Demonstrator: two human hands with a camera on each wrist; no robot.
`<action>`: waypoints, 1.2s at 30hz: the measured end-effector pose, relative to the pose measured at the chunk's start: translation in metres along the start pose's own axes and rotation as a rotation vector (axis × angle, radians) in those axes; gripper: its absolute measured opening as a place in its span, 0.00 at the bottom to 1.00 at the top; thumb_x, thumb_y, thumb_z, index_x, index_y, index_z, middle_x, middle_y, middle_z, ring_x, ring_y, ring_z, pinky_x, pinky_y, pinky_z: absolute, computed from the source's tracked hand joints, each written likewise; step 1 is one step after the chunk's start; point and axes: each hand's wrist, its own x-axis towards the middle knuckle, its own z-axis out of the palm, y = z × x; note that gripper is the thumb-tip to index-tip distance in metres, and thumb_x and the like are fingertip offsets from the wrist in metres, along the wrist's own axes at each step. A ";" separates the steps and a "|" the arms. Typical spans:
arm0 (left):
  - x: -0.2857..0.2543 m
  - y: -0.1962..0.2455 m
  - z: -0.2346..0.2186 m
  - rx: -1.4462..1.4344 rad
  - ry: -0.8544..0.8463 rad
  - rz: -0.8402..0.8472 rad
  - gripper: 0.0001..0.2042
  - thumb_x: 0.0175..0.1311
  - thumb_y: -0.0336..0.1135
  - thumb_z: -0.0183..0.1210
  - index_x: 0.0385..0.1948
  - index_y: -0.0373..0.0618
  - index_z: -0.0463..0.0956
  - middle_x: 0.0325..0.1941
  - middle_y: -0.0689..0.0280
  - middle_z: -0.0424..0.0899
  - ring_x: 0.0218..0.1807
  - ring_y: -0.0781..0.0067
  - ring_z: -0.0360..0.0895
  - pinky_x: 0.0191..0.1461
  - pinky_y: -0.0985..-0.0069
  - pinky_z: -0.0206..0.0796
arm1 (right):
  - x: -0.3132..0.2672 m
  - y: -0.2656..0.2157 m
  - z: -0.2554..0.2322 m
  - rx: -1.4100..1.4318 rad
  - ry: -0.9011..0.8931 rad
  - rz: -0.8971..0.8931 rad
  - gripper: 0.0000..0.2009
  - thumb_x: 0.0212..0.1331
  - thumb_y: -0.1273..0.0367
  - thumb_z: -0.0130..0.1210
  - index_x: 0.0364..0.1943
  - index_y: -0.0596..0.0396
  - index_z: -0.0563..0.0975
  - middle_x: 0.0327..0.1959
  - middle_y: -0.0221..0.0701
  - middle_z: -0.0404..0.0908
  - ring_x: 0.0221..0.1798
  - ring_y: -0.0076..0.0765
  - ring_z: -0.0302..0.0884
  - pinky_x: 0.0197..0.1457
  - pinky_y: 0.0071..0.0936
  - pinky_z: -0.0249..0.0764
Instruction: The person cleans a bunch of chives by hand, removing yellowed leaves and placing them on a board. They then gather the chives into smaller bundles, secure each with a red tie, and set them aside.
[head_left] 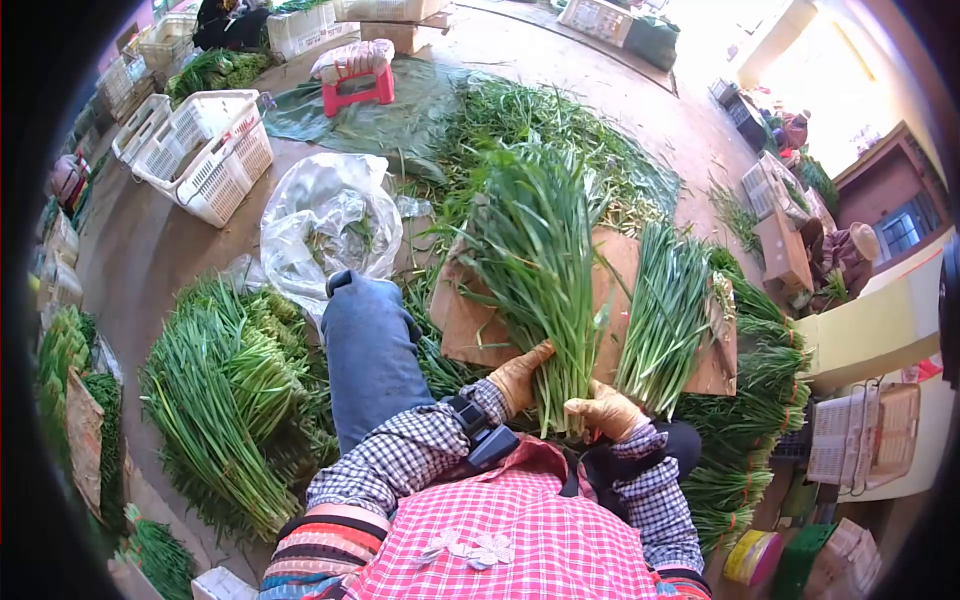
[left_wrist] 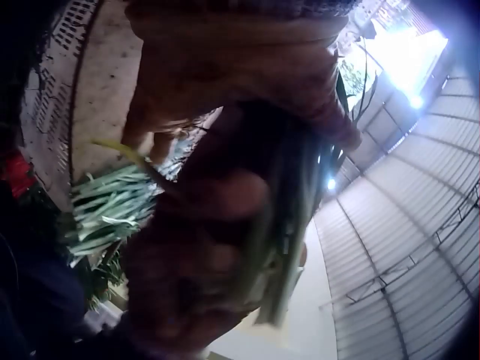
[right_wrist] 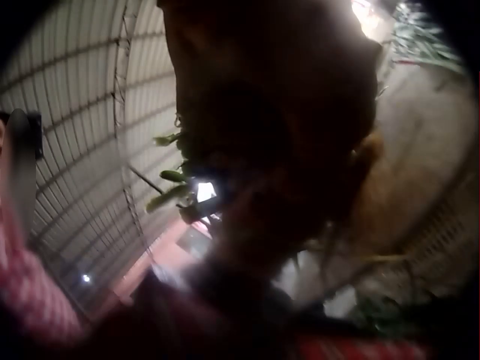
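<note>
Both hands are in front of the person's lap in the head view, at a large upright bunch of green chives [head_left: 535,250]. The left hand [head_left: 522,378], in a tan glove, grips the stalks from the left side, low on the bunch. On the other side the gloved right hand [head_left: 615,412] holds the stalk bottoms, thumb across their front. The leaf tops fan out, slightly blurred. In the left wrist view, stalks [left_wrist: 281,277] run between the two hands, which are dark there. Cut stalk ends [right_wrist: 172,195] stick out beside the shadowed right hand in the right wrist view.
A second bunch [head_left: 665,310] lies on the brown board [head_left: 612,262] to the right. Tied bundles [head_left: 740,440] are stacked beyond it. Loose chives [head_left: 230,390] pile up at left, near a clear plastic bag [head_left: 330,215]. White crates [head_left: 215,160] and a red stool [head_left: 358,88] stand farther off.
</note>
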 end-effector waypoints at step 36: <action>-0.002 0.056 0.135 1.171 0.013 0.457 0.34 0.36 0.31 0.77 0.53 0.42 0.74 0.50 0.62 0.80 0.47 0.75 0.76 0.42 0.73 0.74 | 0.076 0.008 -0.071 -0.265 0.573 -1.041 0.16 0.54 0.72 0.63 0.48 0.60 0.76 0.48 0.35 0.78 0.46 0.35 0.75 0.53 0.33 0.74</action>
